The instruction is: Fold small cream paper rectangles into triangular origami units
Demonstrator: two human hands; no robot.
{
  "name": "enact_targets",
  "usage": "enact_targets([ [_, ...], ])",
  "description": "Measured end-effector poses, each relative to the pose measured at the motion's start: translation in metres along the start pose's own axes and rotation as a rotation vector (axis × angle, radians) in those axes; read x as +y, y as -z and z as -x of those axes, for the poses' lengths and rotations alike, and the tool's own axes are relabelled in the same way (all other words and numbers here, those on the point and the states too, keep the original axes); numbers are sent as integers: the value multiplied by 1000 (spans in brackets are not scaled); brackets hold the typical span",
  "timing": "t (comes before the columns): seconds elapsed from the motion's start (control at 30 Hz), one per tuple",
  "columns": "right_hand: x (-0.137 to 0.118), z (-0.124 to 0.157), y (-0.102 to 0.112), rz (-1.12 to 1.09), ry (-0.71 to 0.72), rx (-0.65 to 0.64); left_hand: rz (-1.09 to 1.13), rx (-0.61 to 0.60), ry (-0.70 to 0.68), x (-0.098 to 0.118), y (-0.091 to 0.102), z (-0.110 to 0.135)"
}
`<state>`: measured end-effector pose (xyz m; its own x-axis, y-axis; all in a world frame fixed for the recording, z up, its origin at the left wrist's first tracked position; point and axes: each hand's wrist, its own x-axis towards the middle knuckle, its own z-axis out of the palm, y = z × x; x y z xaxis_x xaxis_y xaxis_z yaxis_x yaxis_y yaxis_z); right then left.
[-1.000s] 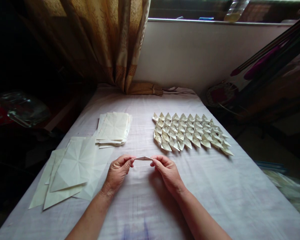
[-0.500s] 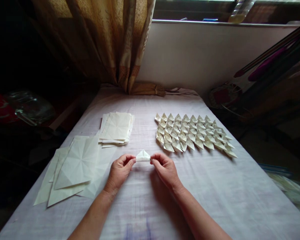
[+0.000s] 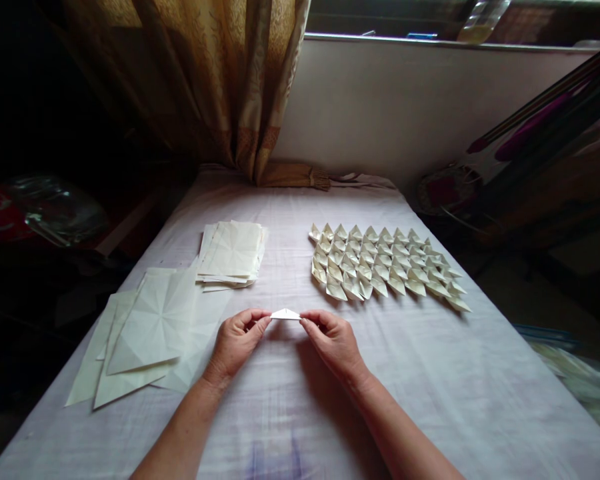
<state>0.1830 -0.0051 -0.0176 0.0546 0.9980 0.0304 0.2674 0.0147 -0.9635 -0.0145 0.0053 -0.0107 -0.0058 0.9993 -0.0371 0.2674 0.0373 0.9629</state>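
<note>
A small folded paper piece (image 3: 285,315), white and low-peaked, is stretched between my two hands above the cloth. My left hand (image 3: 241,339) pinches its left corner between thumb and fingers. At the opposite corner, my right hand (image 3: 332,339) grips it the same way. Beyond my right hand stand several rows of small folded paper boats (image 3: 380,267), set close together. A stack of creased paper squares (image 3: 231,250) lies beyond my left hand. Larger creased sheets (image 3: 153,323) overlap loosely to the left of my left forearm.
A pale cloth (image 3: 300,207) covers the table. Gold curtains (image 3: 220,87) hang at the back, their hem resting on the table's far end. A bottle (image 3: 483,23) stands on the window ledge. Plastic-wrapped items (image 3: 580,380) lie beyond the right edge, and a clear plastic container (image 3: 57,207) sits at left.
The folded paper piece has tilted between my fingers, so its tall triangular face now appears much flatter. Both hands keep their pinch in nearly the same place. The view has shifted slightly.
</note>
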Motion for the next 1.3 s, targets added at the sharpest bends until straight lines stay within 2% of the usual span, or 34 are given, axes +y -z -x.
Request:
enact_targets([
  [0.27, -5, 0, -4, 238, 87, 55, -350, 59, -183, 0, -3, 6],
  [0.57, -7, 4, -12, 392, 170, 100, -479, 68, -319, -1, -5, 8],
  [0.73, -6, 5, -14, 467, 262, 149, -582, 75, -303, 0, -5, 11],
  [0.9, -4, 6, -16, 559, 427, 190, -757, 49, -284, 10, -7, 14],
  [1.17, -2, 9, -16, 621, 560, 207, -1050, -146, -239, 26, -10, 17],
  [1.3, -3, 11, -15, 635, 598, 202, -1165, -185, -200, 31, -13, 19],
])
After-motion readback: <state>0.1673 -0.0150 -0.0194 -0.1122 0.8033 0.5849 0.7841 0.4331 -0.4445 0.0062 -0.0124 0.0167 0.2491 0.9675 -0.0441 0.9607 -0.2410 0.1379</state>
